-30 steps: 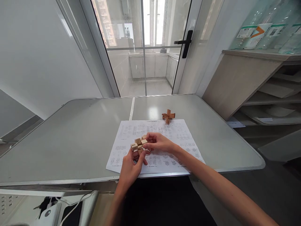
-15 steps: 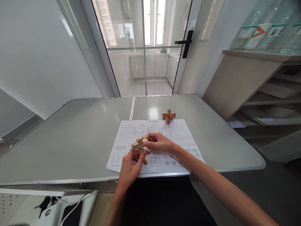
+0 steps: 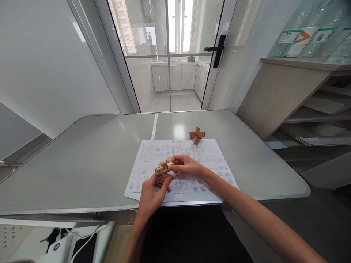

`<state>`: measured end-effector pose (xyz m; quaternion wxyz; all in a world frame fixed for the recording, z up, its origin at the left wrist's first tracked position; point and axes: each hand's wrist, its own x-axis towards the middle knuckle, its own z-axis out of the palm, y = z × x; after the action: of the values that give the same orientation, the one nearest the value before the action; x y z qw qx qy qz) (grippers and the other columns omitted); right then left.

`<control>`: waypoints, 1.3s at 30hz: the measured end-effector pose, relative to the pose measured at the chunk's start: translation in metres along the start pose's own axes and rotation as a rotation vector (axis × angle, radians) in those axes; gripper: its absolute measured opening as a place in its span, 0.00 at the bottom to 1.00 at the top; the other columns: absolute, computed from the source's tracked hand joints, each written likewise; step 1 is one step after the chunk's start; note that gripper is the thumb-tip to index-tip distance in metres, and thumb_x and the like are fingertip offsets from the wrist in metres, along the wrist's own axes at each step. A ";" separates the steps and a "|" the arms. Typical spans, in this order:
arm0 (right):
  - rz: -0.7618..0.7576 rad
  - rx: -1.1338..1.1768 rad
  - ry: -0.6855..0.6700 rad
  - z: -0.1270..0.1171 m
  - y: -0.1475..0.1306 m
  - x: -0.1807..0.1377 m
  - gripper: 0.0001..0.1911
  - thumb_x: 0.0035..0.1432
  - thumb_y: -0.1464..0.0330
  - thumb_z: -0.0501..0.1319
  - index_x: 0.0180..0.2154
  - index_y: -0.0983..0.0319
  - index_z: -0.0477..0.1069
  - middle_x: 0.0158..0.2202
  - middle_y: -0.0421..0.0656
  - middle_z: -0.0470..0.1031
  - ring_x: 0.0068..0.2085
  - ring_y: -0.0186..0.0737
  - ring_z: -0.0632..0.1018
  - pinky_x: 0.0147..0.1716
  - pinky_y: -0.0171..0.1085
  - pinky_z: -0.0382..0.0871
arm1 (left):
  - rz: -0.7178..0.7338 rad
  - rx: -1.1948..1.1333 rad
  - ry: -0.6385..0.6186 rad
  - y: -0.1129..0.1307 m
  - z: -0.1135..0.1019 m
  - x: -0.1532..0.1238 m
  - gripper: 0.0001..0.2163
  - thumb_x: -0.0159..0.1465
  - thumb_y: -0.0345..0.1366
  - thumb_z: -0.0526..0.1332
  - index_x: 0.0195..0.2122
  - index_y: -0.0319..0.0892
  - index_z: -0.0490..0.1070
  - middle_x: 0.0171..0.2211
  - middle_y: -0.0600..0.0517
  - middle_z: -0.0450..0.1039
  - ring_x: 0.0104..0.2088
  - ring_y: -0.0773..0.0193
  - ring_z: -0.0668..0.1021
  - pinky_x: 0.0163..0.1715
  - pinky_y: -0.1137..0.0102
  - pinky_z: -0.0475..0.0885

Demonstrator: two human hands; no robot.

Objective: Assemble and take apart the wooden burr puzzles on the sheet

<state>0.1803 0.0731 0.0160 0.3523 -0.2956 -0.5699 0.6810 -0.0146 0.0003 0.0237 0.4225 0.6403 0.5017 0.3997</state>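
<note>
A light wooden burr puzzle (image 3: 163,165) of interlocking notched pieces is held between my two hands, above a printed sheet (image 3: 134,180). My left hand (image 3: 154,190) grips it from below, thumb and fingers closed around its lower part. From the right, my right hand (image 3: 185,165) pinches the puzzle's right side between thumb and fingers. My fingers hide some of its pieces. Beyond the hands, a darker brown wooden burr puzzle (image 3: 196,135), shaped like a cross, stands at the sheet's far edge.
The grey table (image 3: 90,160) has a pale seam across it. Right of it stands a wooden shelf (image 3: 290,84) with large plastic bottles (image 3: 304,40) on top. A glass door with a black handle (image 3: 218,51) is behind. Lower left lie a white device (image 3: 59,249), cables and keys.
The light puzzle has tilted or turned very slightly in my hands, and my left thumb has shifted a little upward against it. The brown puzzle and sheet lie as before.
</note>
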 end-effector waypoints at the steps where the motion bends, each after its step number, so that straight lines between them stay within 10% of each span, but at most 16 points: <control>1: -0.003 -0.005 0.002 0.000 0.001 0.000 0.23 0.55 0.52 0.75 0.33 0.62 0.70 0.28 0.37 0.73 0.27 0.31 0.71 0.29 0.34 0.65 | 0.001 0.002 -0.001 -0.001 0.000 0.000 0.16 0.69 0.48 0.65 0.49 0.41 0.78 0.36 0.50 0.83 0.27 0.63 0.80 0.37 0.66 0.76; 21: -0.019 -0.036 0.000 0.002 -0.003 -0.001 0.24 0.56 0.50 0.73 0.33 0.61 0.70 0.26 0.36 0.70 0.27 0.32 0.69 0.29 0.34 0.64 | -0.021 0.018 -0.014 0.002 0.001 -0.001 0.17 0.68 0.51 0.64 0.44 0.41 0.77 0.33 0.50 0.80 0.26 0.64 0.78 0.37 0.66 0.75; 31: 0.013 -0.023 -0.027 0.003 -0.005 0.000 0.25 0.59 0.48 0.71 0.28 0.59 0.66 0.22 0.35 0.70 0.23 0.32 0.68 0.27 0.35 0.64 | -0.082 -0.145 -0.043 0.004 -0.002 -0.002 0.34 0.65 0.46 0.70 0.67 0.44 0.57 0.32 0.54 0.80 0.28 0.64 0.79 0.38 0.65 0.76; 39: 0.019 -0.081 -0.070 0.005 -0.007 -0.001 0.28 0.61 0.41 0.65 0.29 0.58 0.65 0.21 0.35 0.68 0.23 0.33 0.68 0.28 0.36 0.65 | -0.056 -0.142 0.012 0.003 -0.002 -0.002 0.31 0.60 0.44 0.73 0.63 0.45 0.66 0.35 0.54 0.77 0.30 0.65 0.78 0.36 0.68 0.76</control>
<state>0.1775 0.0700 0.0240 0.3134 -0.2909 -0.6061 0.6707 -0.0164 -0.0021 0.0269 0.4748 0.5920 0.4925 0.4260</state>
